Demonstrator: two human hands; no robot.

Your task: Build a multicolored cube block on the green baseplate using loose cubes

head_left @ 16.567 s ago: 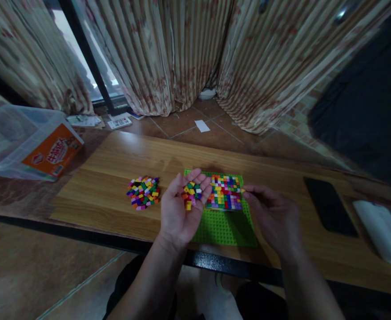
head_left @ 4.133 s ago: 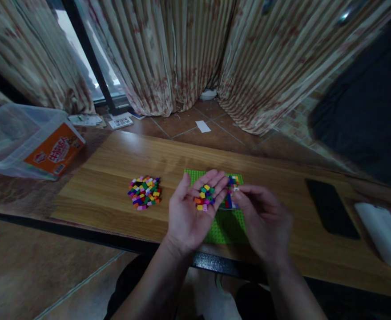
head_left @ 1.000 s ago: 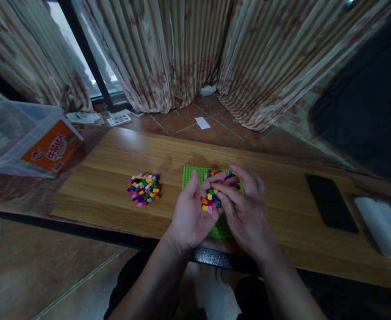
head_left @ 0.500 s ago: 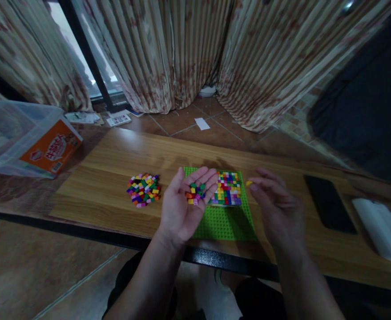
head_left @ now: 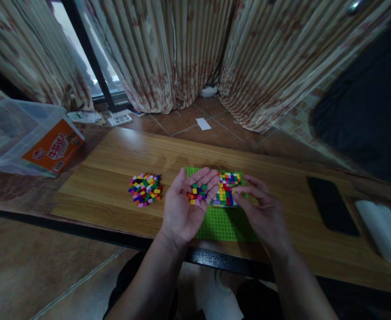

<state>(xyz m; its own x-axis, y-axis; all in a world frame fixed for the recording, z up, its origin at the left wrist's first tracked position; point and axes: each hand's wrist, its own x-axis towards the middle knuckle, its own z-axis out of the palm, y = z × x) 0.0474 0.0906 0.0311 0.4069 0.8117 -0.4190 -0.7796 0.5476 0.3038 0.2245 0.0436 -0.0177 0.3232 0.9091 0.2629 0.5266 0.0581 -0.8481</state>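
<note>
My left hand [head_left: 178, 209] is palm up, fingers stretched out, with several small toy bricks [head_left: 197, 194] in green, yellow, orange, pink and purple lying in it. My right hand [head_left: 260, 204] pinches a small yellow brick [head_left: 234, 192], mostly hidden by the fingertips. Those fingertips are over the right part of a block of many-coloured bricks [head_left: 227, 180], which sits on a green studded baseplate [head_left: 222, 224]. My left fingers cover the block's left side. I cannot tell whether the yellow brick touches it.
A loose pile of coloured bricks [head_left: 145, 190] lies on the wooden table [head_left: 105, 178], left of my hands. To the right are a black phone [head_left: 332, 205] and a white object [head_left: 380, 229]. A clear plastic bin [head_left: 22, 133] stands at the far left. Curtains hang beyond the table.
My right hand has moved left with the yellow brick, from beside the baseplate to over the brick block. My left hand stays palm up with its bricks.
</note>
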